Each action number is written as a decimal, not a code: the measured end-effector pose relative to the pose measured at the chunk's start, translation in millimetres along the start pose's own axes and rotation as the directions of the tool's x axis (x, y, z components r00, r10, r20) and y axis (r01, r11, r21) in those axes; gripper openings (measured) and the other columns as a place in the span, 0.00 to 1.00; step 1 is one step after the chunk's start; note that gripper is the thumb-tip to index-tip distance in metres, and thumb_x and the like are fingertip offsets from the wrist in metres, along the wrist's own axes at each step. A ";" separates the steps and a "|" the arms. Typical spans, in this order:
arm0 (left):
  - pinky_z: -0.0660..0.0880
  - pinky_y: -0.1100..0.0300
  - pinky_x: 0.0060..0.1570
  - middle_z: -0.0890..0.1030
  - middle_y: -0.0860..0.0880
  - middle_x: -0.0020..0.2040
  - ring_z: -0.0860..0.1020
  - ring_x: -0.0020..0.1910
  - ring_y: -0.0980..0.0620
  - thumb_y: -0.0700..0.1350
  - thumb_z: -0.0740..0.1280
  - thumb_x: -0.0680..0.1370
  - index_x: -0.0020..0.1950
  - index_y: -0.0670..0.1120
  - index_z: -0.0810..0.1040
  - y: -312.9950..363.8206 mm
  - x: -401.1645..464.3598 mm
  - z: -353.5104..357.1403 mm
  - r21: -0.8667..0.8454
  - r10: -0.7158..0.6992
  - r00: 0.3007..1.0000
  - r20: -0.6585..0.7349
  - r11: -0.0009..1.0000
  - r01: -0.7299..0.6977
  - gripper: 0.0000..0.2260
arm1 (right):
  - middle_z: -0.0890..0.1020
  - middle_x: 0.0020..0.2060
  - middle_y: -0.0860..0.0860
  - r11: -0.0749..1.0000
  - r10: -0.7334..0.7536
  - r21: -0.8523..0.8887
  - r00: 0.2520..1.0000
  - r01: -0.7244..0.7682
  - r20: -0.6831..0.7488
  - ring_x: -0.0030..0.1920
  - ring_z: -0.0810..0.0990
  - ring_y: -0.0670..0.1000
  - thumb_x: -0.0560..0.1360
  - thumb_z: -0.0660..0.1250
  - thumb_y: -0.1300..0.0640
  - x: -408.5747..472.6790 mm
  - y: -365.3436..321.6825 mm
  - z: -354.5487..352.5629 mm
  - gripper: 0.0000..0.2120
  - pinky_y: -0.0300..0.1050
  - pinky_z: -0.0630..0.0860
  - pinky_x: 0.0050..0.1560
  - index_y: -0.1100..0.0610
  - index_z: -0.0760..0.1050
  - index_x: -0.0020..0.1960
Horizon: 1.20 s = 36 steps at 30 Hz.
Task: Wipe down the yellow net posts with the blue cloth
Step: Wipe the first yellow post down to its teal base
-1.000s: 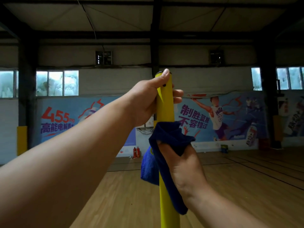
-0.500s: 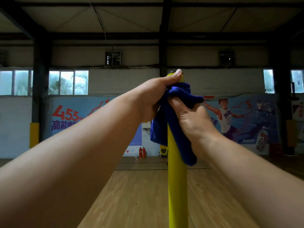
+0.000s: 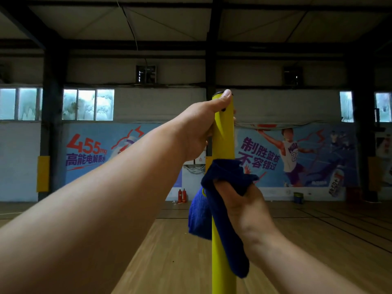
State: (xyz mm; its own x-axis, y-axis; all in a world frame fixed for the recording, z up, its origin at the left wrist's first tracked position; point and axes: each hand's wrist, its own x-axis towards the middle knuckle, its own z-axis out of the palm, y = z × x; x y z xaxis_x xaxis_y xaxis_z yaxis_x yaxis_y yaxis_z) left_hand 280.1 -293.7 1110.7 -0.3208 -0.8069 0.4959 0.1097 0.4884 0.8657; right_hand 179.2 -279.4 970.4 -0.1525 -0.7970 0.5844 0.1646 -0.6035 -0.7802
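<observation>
A yellow net post [image 3: 223, 143] stands upright in the middle of the view. My left hand [image 3: 199, 132] grips its top end, thumb lying over the cap. Lower down, my right hand [image 3: 244, 209] holds the blue cloth [image 3: 222, 179] wrapped round the post, fingers curled about both. Loose ends of the cloth hang down on the left and in front of the post. The post's base is out of view.
A wooden court floor [image 3: 318, 240] with dark lines stretches behind. Two red fire extinguishers [image 3: 182, 195] and a small bucket [image 3: 298, 197] stand by the far wall with its blue mural [image 3: 297, 153]. Dark steel pillars [image 3: 53, 124] rise left and right.
My right hand has slid the blue cloth down the post from just under the top to well below my left hand. The left hand keeps its grip at the top.
</observation>
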 end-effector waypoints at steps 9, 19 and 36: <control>0.82 0.59 0.34 0.84 0.46 0.36 0.83 0.32 0.50 0.59 0.68 0.78 0.44 0.43 0.82 4.8 -3.7 -1.9 -0.065 -0.067 0.994 0.088 0.995 0.073 0.19 | 0.87 0.39 0.51 0.991 -0.072 -0.117 0.997 0.070 -0.012 0.38 0.86 0.52 0.74 0.73 0.43 41.2 -61.7 12.5 0.14 0.46 0.78 0.37 0.51 0.81 0.52; 0.80 0.53 0.49 0.85 0.45 0.48 0.84 0.46 0.46 0.62 0.67 0.78 0.54 0.45 0.80 -1.7 -3.2 5.2 -0.064 -0.025 1.000 0.012 0.998 0.025 0.20 | 0.84 0.31 0.51 0.999 -0.036 -0.009 0.999 0.036 -0.025 0.28 0.81 0.48 0.74 0.74 0.52 14.4 -23.7 8.8 0.11 0.37 0.74 0.26 0.59 0.81 0.48; 0.82 0.52 0.43 0.84 0.46 0.43 0.85 0.42 0.47 0.55 0.67 0.80 0.58 0.46 0.74 -59.0 -26.5 7.7 0.046 0.123 0.990 0.063 0.991 -0.126 0.14 | 0.87 0.39 0.47 0.981 -0.136 -0.144 0.989 0.127 -0.055 0.40 0.84 0.37 0.72 0.73 0.73 -53.7 65.2 -12.1 0.15 0.30 0.78 0.42 0.54 0.79 0.49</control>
State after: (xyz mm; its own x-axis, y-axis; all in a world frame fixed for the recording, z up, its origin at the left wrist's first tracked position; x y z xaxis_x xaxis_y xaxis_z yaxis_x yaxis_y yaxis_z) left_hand 274.9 -298.6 1046.0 -0.3638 -0.7182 0.5931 0.1059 0.6008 0.7924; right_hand 186.3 -275.7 885.4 -0.2264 -0.7051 0.6720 0.0017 -0.6902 -0.7236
